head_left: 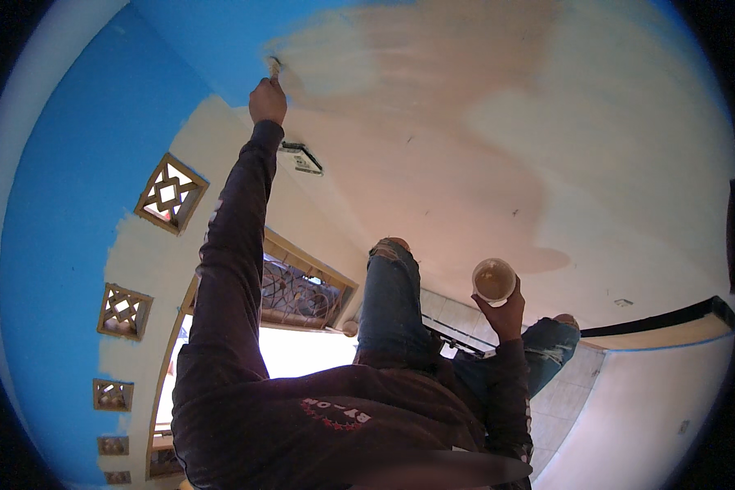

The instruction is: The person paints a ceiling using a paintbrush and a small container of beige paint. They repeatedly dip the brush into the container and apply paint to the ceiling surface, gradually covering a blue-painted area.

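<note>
My left arm stretches far up, and my left hand (pixel 268 103) is closed around the handle of a small paintbrush (pixel 274 69). Its bristle end lies at the wall (pixel 416 122), where pale beige paint borders the blue. Lower and to the right, my right hand (pixel 506 312) grips a round cup (pixel 494 280) from below and the side. Light brown paint shows inside the cup, with smears near its rim. Part of the brush handle is hidden in my left fist.
A switch plate (pixel 304 159) sits on the wall below my left hand. Along the left wall (pixel 65 204) run several lattice vent blocks (pixel 171 193). Beyond my left arm is a bright opening with a metal grille (pixel 302 290). My bent knees (pixel 392 282) face the wall; a dark-edged ledge (pixel 661 318) is at right.
</note>
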The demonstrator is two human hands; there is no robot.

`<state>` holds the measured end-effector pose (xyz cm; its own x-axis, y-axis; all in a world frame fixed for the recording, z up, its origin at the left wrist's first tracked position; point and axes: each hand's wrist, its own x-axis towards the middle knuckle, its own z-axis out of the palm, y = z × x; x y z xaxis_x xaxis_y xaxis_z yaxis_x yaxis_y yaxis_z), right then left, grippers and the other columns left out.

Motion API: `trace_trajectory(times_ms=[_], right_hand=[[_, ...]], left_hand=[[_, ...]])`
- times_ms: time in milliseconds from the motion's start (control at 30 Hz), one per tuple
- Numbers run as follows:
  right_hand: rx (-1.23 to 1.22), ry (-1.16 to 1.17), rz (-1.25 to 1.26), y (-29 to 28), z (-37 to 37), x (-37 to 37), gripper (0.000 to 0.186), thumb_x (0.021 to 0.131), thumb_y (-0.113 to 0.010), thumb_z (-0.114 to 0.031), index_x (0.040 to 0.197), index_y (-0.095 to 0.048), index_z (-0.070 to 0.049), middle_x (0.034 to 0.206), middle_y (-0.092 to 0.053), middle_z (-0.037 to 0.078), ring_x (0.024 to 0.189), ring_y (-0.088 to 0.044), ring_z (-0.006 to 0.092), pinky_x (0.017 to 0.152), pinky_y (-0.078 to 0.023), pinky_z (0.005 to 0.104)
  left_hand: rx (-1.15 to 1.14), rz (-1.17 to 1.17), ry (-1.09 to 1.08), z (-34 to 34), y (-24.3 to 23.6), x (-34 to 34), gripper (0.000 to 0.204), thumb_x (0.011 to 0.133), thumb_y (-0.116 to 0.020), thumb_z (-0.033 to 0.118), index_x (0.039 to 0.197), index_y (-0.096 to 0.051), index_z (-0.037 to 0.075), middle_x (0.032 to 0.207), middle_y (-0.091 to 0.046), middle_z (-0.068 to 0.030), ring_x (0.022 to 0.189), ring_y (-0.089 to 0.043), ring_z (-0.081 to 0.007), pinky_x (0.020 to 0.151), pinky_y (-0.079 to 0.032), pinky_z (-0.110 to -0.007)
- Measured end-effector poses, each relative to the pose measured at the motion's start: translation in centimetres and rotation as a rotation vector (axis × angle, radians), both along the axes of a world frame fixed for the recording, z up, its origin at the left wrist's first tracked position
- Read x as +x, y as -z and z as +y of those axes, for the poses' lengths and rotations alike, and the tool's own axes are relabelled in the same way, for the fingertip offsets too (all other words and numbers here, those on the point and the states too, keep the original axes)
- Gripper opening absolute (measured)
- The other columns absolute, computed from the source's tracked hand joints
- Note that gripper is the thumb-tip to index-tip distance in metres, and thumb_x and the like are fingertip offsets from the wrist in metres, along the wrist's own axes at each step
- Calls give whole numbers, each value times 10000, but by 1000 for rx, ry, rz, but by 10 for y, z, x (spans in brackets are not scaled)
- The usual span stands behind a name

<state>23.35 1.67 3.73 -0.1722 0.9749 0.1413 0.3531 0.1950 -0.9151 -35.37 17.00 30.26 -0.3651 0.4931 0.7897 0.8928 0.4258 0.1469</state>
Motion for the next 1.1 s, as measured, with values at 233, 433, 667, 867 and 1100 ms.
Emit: trace_trajectory(times_ms=[233,433,667,867,1100], right_hand=[[-8,10,-6,0,0,-1,852,678,-945,-283,1361,-497,-43,1234,-685,191,1160,-673,328,955,-558,434],[-9,0,4,1,-1,-1,865,676,-945,-288,1367,-489,-39,1240,-680,195,1160,-671,333,951,-558,436],[-1,0,-35,13,2,0,877,673,-944,-286,1374,-482,-37,1238,-680,194,1163,-669,329,953,-556,439],[0,-28,-16,14,2,-2,857,672,-946,-277,1361,-494,-43,1225,-687,184,1149,-676,326,946,-560,432],[19,-25,-30,12,0,-4,771,693,-927,-250,1314,-523,-39,1168,-705,179,1108,-693,322,917,-564,421]], left_hand=[[57,-38,227,-68,4,26,283,1026,-544,278,1042,-728,63,797,-689,-222,765,-695,-408,638,-536,-479],[311,-809,549,-75,3,-35,336,993,-675,368,1080,-765,56,617,-343,123,522,-281,-21,455,-257,-254],[295,-1057,589,-50,-11,-104,409,980,-681,431,1085,-742,40,628,-389,89,501,-304,-34,447,-258,-240],[343,-1474,837,-21,37,-123,486,1018,-603,473,1205,-613,24,678,-261,75,550,-232,-55,453,-228,-258],[462,-1703,852,8,102,-78,437,1016,-571,522,907,-512,102,673,-244,64,544,-205,-73,458,-217,-266]])
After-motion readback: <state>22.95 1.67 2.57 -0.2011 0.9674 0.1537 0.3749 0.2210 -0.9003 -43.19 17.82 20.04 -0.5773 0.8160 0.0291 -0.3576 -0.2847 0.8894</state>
